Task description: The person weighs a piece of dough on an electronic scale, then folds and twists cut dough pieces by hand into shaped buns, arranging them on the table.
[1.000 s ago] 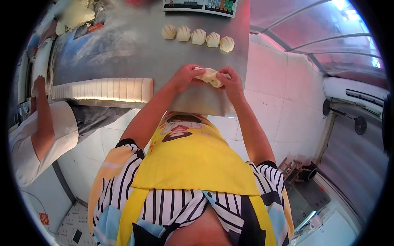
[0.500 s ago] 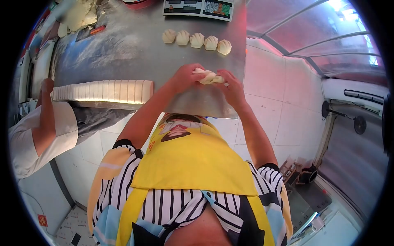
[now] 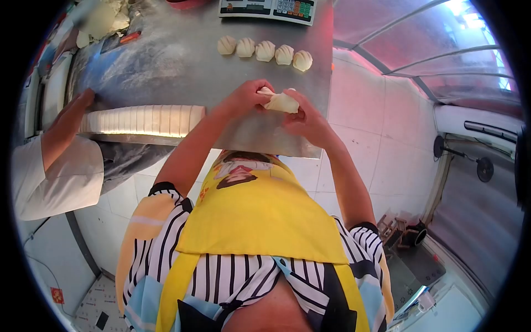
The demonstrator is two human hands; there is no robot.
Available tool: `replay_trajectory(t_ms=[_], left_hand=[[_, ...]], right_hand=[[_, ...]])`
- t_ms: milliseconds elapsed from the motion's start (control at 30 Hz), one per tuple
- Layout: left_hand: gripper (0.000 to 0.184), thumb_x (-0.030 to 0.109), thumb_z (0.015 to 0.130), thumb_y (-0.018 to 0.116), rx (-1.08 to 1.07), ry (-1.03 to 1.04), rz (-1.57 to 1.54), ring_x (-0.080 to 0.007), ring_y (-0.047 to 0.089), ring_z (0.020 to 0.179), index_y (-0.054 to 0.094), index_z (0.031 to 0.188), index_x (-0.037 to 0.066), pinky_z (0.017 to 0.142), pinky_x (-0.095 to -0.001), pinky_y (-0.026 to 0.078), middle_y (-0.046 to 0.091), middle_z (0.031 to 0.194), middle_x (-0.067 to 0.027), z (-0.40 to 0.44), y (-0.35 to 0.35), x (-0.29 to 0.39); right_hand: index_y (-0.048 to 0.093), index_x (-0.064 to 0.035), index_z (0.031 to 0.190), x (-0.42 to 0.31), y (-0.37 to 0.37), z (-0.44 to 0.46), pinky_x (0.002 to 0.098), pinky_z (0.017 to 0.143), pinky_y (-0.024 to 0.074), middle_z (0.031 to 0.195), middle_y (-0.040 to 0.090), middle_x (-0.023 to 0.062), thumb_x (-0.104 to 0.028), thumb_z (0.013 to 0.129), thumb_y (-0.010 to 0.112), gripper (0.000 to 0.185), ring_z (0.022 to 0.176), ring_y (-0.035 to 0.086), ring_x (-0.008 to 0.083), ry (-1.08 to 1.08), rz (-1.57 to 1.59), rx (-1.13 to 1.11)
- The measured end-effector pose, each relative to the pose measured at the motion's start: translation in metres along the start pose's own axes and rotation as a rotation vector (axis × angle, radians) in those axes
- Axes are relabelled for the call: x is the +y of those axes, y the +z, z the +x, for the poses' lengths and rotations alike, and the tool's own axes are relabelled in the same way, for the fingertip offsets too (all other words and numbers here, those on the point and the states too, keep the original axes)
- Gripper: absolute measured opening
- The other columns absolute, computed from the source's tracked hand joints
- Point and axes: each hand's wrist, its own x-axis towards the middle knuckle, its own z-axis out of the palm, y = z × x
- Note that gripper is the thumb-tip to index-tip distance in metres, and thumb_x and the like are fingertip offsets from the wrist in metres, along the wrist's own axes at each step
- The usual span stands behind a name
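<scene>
Between my hands, above the steel table, is a pale piece of dough. My left hand grips its left end, where thin folded strands show. On the right, my right hand holds the other end with fingers curled round it. Several shaped dough pieces sit in a row beyond my hands. To the left, a long strip of dough cut into slices lies along the table's near edge.
A scale with a keypad stands at the table's far edge. At the left, a co-worker's arm reaches over the table. A dough heap and a red object lie at the far left.
The dough in my hands has gone from a twisted shape to a more gathered, smoother one. My right hand has turned around it. The co-worker's hand has moved right, toward the sliced strip.
</scene>
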Motion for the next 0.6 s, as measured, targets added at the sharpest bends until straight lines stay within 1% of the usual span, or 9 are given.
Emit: replay_trajectory(t_ms=[100, 200, 300, 400, 500, 600], left_hand=[[0.018, 0.009, 0.083, 0.055, -0.124, -0.092, -0.093, -0.0090, 0.056, 0.068, 0.056, 0.100, 0.003, 0.057, -0.0209, 0.047, 0.059, 0.085, -0.0044, -0.003, 0.003, 0.007], [0.018, 0.011, 0.081, 0.055, -0.181, -0.101, -0.118, -0.0099, 0.058, 0.067, 0.057, 0.098, 0.003, 0.059, -0.0212, 0.048, 0.060, 0.087, -0.0051, -0.006, 0.006, 0.012], [0.018, 0.011, 0.082, 0.055, -0.173, -0.073, -0.097, -0.0094, 0.058, 0.065, 0.057, 0.097, 0.002, 0.057, -0.0216, 0.048, 0.060, 0.083, -0.0041, -0.005, 0.009, 0.010], [0.018, 0.012, 0.082, 0.056, -0.192, 0.052, 0.193, -0.0091, 0.057, 0.061, 0.056, 0.096, 0.001, 0.055, -0.0223, 0.047, 0.060, 0.078, -0.0035, -0.004, 0.011, 0.016], [0.015, 0.011, 0.084, 0.056, 0.047, 0.238, 0.423, -0.0074, 0.053, 0.057, 0.057, 0.095, 0.002, 0.051, -0.0208, 0.042, 0.059, 0.072, -0.0018, -0.003, 0.021, 0.016], [0.016, 0.015, 0.085, 0.058, 0.144, 0.059, 0.100, -0.0067, 0.052, 0.058, 0.058, 0.096, 0.002, 0.050, -0.0208, 0.042, 0.059, 0.076, -0.0010, -0.006, 0.024, 0.016]], right_hand=[[0.053, -0.0134, 0.116, -0.015, -0.008, 0.002, 0.0307, 0.066, 0.0493, 0.092, 0.059, 0.0095, -0.008, 0.074, 0.067, 0.044, 0.072, 0.060, 0.0227, 0.091, -0.463, 0.031], [0.060, -0.0115, 0.103, -0.023, -0.010, 0.003, 0.0304, 0.067, 0.0489, 0.092, 0.058, 0.0102, -0.011, 0.073, 0.069, 0.032, 0.074, 0.060, 0.0250, 0.025, -0.662, 0.075], [0.062, -0.0070, 0.094, -0.019, -0.014, 0.008, 0.0317, 0.062, 0.0491, 0.083, 0.060, 0.0112, -0.012, 0.070, 0.071, 0.026, 0.070, 0.061, 0.0253, -0.447, -0.871, 0.219], [0.061, -0.0053, 0.093, -0.002, -0.006, 0.006, 0.0285, 0.056, 0.0475, 0.079, 0.061, 0.0082, -0.012, 0.073, 0.069, 0.023, 0.063, 0.059, 0.0185, -0.229, -0.495, 0.196], [0.060, -0.0035, 0.096, -0.007, 0.007, -0.002, 0.0239, 0.054, 0.0458, 0.078, 0.059, 0.0038, -0.009, 0.076, 0.066, 0.022, 0.060, 0.054, 0.0102, 0.221, -0.149, 0.259], [0.059, -0.0033, 0.099, -0.008, 0.018, -0.005, 0.0212, 0.054, 0.0442, 0.077, 0.058, 0.0015, -0.007, 0.078, 0.063, 0.022, 0.062, 0.050, 0.0058, 0.206, -0.010, 0.413]])
